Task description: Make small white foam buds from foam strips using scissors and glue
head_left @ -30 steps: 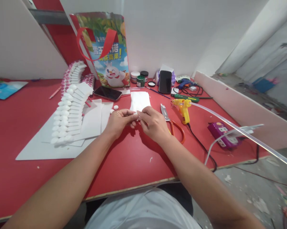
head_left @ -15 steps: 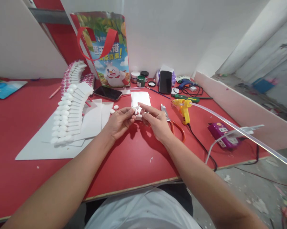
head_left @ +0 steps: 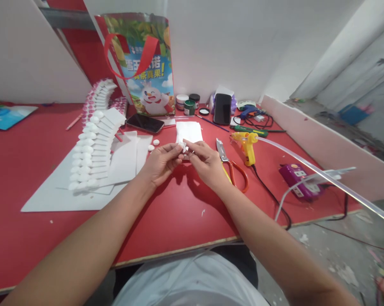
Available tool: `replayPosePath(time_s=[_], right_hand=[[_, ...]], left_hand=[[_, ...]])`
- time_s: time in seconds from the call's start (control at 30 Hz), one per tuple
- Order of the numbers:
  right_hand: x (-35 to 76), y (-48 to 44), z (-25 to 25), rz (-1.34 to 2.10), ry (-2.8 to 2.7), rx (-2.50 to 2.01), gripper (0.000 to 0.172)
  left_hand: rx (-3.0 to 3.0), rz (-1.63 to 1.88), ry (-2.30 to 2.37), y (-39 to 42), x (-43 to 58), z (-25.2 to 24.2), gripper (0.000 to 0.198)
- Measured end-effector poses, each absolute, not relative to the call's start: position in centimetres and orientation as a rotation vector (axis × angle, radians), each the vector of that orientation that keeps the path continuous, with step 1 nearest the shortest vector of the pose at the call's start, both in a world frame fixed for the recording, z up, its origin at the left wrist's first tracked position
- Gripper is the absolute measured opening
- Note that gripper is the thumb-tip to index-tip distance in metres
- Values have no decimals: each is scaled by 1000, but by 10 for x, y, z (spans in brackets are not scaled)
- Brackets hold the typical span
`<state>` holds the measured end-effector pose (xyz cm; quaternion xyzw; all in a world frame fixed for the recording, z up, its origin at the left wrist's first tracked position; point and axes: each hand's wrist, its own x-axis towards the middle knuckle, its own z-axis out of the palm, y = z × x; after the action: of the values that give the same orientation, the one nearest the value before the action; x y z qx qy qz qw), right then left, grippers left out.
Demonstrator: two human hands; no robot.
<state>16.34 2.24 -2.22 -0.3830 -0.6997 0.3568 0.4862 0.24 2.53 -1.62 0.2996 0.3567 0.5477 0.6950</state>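
Pinching a small, irregular white piece between left fingers.

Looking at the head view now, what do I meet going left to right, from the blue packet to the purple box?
Blue packet, row of white-tipped sticks, left hand, small white piece, right hand, orange-handled scissors, yellow glue gun, purple box.
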Motion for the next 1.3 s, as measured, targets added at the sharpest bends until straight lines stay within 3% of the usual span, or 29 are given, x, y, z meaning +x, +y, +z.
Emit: replayPosePath(time_s=[0.53,0.77,0.93,1.13,1.3], right_hand=[[166,18,-31,270,-2107,-1041,50],[163,12,-21,161,-2303,-1196,57],[162,14,-21,259,-2272,-1159,62],[172,31,-26,671,-1772,-1017,41],[171,31,-23,861,-1668,-916,38]], left_hand=[[884,1310,979,21,5,-16,40],[910,1355,998,22,5,-21,42],[906,1370,1022,24,3,-19,44],[945,1282,907,25,-1,-15,41],[951,1230,887,23,0,-13,44]])
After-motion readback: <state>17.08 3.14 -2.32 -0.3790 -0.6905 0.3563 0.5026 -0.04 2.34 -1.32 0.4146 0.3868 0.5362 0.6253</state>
